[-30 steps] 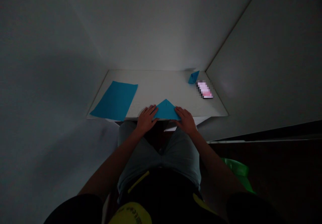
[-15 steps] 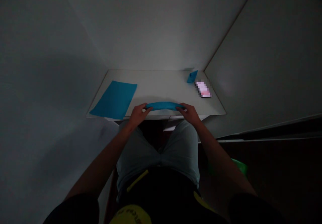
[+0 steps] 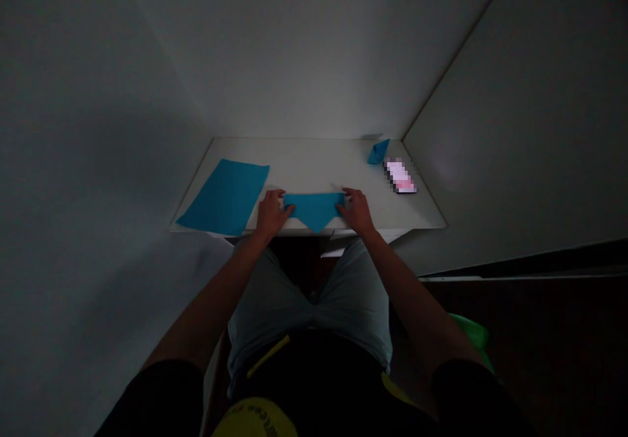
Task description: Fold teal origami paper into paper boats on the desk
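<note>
A folded piece of blue paper (image 3: 315, 208) lies at the front of the white table, its straight edge away from me and a pointed flap towards me. My left hand (image 3: 273, 214) grips its left end, thumb on top and fingers curled at the outer edge. At the right end, my right hand (image 3: 357, 212) holds it the same way. To the left of my left hand is a larger flat blue sheet (image 3: 226, 195), whose near corner reaches the table's front edge.
The narrow white table (image 3: 314, 162) is set between walls. A small folded blue paper shape (image 3: 378, 152) stands at its back right, beside a phone (image 3: 400, 175) with a lit, blurred screen. Something green (image 3: 471, 332) shows low on the right.
The folded paper was a curved band held at both ends; now it faces upward, flatter, showing its pointed flap. Both hands have turned and moved slightly away from me with it.
</note>
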Motion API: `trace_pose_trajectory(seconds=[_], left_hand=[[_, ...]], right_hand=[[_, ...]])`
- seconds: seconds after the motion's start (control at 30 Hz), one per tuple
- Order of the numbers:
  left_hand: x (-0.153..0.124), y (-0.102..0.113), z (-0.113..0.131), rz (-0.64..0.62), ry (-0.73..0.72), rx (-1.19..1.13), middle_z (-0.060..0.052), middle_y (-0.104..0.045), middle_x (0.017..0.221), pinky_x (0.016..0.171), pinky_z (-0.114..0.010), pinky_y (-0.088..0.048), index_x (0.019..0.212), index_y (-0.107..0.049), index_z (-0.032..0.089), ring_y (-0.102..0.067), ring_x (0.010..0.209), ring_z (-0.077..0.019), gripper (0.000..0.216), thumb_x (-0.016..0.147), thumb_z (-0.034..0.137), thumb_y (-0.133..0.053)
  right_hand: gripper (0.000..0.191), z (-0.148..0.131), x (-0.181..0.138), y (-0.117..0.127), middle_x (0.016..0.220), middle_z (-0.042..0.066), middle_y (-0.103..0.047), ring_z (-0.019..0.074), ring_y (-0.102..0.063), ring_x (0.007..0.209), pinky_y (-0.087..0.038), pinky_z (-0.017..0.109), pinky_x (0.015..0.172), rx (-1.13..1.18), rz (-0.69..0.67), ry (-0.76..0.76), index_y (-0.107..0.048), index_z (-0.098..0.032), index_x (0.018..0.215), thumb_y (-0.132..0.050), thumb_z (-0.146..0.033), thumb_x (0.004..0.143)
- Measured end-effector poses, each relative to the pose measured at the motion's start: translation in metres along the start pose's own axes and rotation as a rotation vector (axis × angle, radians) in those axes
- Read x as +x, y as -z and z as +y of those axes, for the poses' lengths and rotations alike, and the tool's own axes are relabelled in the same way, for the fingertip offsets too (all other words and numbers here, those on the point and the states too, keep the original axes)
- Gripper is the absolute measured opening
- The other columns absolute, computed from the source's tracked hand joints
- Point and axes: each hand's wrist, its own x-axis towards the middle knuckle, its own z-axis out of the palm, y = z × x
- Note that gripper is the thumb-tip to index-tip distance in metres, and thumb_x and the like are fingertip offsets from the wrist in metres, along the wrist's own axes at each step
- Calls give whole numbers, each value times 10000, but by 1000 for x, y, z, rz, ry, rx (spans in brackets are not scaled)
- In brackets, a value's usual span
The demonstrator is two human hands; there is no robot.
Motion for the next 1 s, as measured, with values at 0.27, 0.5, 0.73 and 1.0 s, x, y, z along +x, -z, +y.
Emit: trace_pose_trajectory(seconds=[0.27,0.5,0.73,1.0], left_hand=[[-19,13,-11,-294,-380,-40,-60,-762,1388,1234,-497,-449,1272,-763,280,-646,1385,-246,329,1076,280,-499],[-40,41,-27,-489,-468,25,-26,-566,1651,1376,-508,-240,1534,-619,328,-453,1593,-226,575,964,389,-664],[-27,41,-32,-499,-440,-53,-25,-669,1542,1306,-546,-366,1380,-731,339,-564,1510,-228,394,1007,353,-607],[-17,28,-23,-391,-346,-190,-33,-826,1254,1152,-464,-525,1063,-831,319,-739,1267,-250,222,1010,466,-674]], right_hand=[[362,-1,-22,22,1482,51,-714,279,-646,1381,-501,512,1119,-68,-313,268,-747,-296,1336,-530,-222,1055],[500,14,-45,49,1597,36,-619,294,-575,1491,-462,548,1177,-31,-417,374,-621,-359,1532,-661,-424,1037],[480,26,-35,57,1572,27,-641,284,-594,1478,-487,544,1206,72,-491,382,-689,-343,1461,-714,-366,983],[249,25,-20,51,1366,42,-778,267,-718,1291,-529,518,1157,202,-455,329,-816,-310,1192,-650,-413,1038]])
